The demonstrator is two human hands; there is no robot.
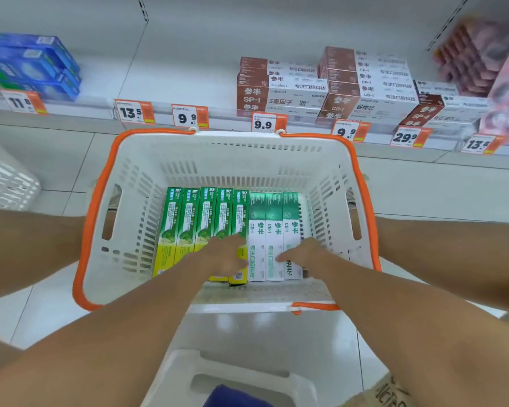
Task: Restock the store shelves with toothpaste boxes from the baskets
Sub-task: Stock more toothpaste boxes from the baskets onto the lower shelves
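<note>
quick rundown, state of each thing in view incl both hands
basket: on the floor, handles folded down, partly filled
green boxes: five standing in a row, left part of basket
white boxes: three in a row, right of the green ones
left hand: in basket, on the green/white boundary, grip unclear
right hand: resting on the white boxes, grip unclear
shelf: partly stocked, gap in the middle
</note>
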